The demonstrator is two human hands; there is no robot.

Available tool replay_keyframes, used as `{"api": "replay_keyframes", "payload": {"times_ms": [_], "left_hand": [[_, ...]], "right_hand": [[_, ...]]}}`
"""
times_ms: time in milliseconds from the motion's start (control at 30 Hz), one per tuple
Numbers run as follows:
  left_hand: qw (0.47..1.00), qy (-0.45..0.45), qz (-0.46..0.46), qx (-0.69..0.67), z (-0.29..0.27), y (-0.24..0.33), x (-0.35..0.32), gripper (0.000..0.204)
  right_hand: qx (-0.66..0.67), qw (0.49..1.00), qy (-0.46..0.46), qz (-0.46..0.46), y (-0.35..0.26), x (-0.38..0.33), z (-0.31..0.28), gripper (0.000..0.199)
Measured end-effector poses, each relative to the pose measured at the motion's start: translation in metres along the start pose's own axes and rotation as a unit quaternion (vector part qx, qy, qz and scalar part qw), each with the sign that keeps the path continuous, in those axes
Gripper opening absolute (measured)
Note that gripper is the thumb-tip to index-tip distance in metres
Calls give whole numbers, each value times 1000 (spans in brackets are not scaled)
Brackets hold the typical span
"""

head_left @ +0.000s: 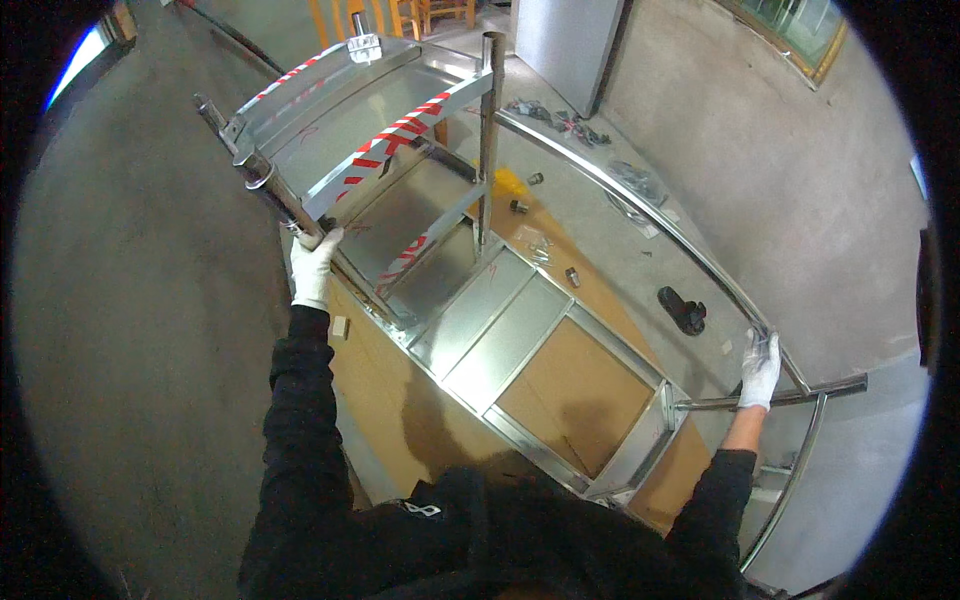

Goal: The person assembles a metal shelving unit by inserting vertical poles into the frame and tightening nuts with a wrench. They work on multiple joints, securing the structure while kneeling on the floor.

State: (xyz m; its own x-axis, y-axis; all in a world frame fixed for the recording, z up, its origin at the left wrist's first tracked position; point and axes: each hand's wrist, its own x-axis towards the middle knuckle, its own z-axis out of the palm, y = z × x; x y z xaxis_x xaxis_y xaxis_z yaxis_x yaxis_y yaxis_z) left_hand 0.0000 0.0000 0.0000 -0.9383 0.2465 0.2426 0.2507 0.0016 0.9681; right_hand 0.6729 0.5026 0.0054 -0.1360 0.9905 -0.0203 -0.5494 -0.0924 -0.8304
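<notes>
A large stainless steel frame [520, 330] with shelves and tube legs lies on brown cardboard on the floor. My left hand [315, 265], in a white glove, grips a round steel leg tube [268, 185] at the frame's left side. My right hand [760, 370], also gloved in white, holds a long curved steel tube [650, 215] where it meets a short crossbar [790, 395] at the right. An upright steel post [489, 130] rises from the frame's middle. Red-and-white striped tape [395, 135] covers a steel strip near the top.
Brown cardboard [590, 375] lies under the frame on a grey concrete floor. A black handle-like part [683, 308] and small fittings [573, 277] lie on the cardboard to the right. Plastic bags of parts [560, 118] sit near a metal panel [565, 45] at the back. Orange chair legs [400, 15] stand beyond.
</notes>
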Motion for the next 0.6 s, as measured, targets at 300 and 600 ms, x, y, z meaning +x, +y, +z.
{"api": "replay_keyframes", "payload": {"times_ms": [300, 600], "left_hand": [[996, -37, 43, -67, 5, -1, 10, 34], [997, -65, 20, -34, -11, 15, 28, 23]], "right_hand": [[-41, 993, 111, -14, 9, 63, -6, 27], [-19, 993, 120, -4, 31, 52, 8, 25]]}}
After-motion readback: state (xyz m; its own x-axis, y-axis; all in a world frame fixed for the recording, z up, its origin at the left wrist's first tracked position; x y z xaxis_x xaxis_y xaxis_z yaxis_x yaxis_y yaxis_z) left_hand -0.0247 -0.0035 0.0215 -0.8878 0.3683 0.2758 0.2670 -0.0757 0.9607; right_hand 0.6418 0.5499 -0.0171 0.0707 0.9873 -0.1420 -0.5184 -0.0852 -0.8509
